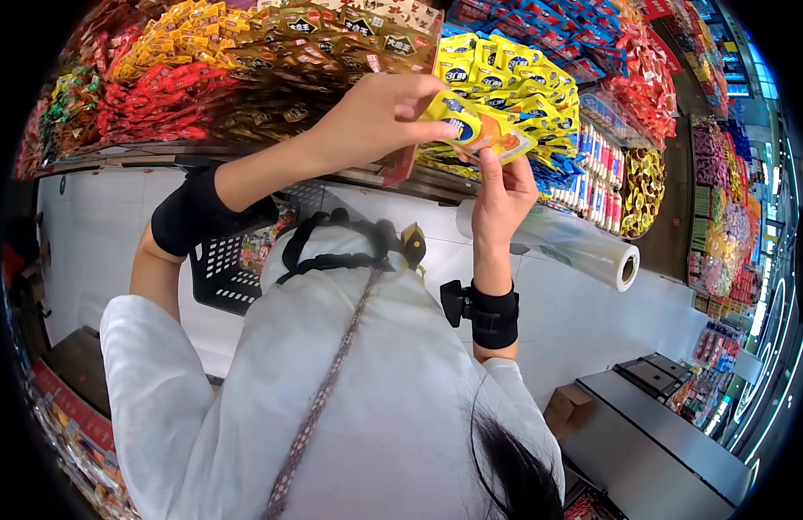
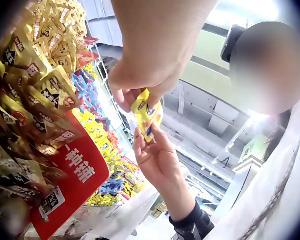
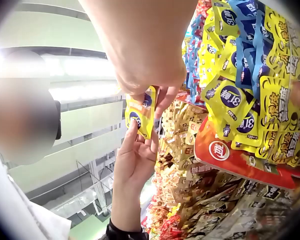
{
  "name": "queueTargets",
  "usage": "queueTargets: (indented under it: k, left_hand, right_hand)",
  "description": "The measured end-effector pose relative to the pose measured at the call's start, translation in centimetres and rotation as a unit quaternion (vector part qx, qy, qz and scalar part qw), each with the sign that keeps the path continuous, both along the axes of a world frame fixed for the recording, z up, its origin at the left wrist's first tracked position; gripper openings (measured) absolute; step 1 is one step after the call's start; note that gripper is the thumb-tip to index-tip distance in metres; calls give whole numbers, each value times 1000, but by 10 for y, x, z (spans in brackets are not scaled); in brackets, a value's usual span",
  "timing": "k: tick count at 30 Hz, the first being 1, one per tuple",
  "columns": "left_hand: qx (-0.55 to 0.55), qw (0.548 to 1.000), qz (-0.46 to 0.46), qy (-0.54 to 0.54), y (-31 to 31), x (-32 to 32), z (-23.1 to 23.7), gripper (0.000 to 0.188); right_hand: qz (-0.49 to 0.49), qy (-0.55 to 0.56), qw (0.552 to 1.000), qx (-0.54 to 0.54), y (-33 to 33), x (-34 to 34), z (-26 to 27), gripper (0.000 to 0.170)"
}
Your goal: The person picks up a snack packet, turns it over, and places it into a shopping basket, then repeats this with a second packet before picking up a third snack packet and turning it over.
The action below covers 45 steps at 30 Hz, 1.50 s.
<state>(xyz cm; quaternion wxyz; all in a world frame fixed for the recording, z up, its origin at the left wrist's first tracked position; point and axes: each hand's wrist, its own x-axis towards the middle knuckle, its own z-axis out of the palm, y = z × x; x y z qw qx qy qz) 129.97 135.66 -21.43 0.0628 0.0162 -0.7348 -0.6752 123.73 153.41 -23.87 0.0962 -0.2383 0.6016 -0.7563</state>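
Observation:
Both hands hold one small yellow snack packet between them, in front of the heaped shelf. My left hand pinches its left end, the thumb lying over the printed front. At the other end, my right hand grips the lower right edge between thumb and fingers. The packet carries a dark blue round logo and an orange food picture. Behind it lies a pile of similar yellow packets. From the left wrist, the packet appears tilted, partly covered by the fingers.
Brown-gold packets and red packets fill the shelf to the left. A red divider sign stands among the packets. A roll of clear plastic bags juts out below the shelf edge. A black basket hangs near the left arm.

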Motion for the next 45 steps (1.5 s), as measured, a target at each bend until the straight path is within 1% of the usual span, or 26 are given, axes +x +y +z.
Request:
queueTargets:
  k: [1,3,4,5,6,9,12,15,18,21,25,28,31,32,35,38,41,42,45]
  left_hand:
    - [-56,998,18,21,-1,-6,-1,28]
    - [-175,983,54,26,-12,-26,17,26]
    - [-273,958,80,23,-18,-34,32,30]
    - [-314,927,91,185,-30,-58,17,25]
    - [-299,953,50,-19,-21,-53,72,15]
    - [-350,930,70,85,-24,-89,44,14]
    - [-420,906,33,43,-23,-110,34,13]
    - [-425,903,-5,63,-23,-121,18,13]
    - [-459,887,-9,53,-18,-124,10,13]
    - [-466,884,1,-28,-11,-128,2,14]
    - [-455,889,-31,-45,-5,-126,7,13]
    - [-600,797,-17,59,0,-129,-13,13]
    - [-609,788,-41,81,6,-130,-21,13]
    - [-608,792,-60,13,9,-132,-21,15]
    - [-609,790,-63,-10,8,-135,-26,17]
    - [-583,797,-78,-134,15,-132,-4,18]
    - [-598,799,-1,59,25,-126,-5,17]
    - [-566,818,-15,101,30,-122,-3,17]
    - [-556,800,-40,222,43,-119,-20,20]
  right_hand:
    - [24,-30,999,4,-1,-1,1,24]
    - [3,-40,999,2,1,-7,-2,27]
    - [-8,-45,999,2,3,-9,-4,28]
    - [-5,-35,999,16,8,-10,-8,28]
    - [0,-24,999,31,13,-12,-15,29]
    - [3,-4,999,49,22,-11,-17,27]
    - [3,0,999,52,30,-11,-19,26]
    - [4,-7,999,47,38,-13,-21,25]
    - [11,-23,999,39,44,-16,-20,24]
    - [29,-30,998,40,47,-21,-20,23]
    - [42,-31,998,43,52,-28,-19,23]
    - [46,-32,997,45,57,-31,-18,22]
    - [46,-36,997,53,62,-32,-15,21]
    - [45,-39,997,56,64,-32,-15,21]
    - [52,-36,996,58,69,-33,-12,20]
    - [54,-38,996,54,73,-34,-9,20]
    - [59,-36,996,47,75,-35,-7,20]
    - [60,-39,996,46,75,-35,-8,20]
    - [69,-44,996,45,75,-38,-8,20]
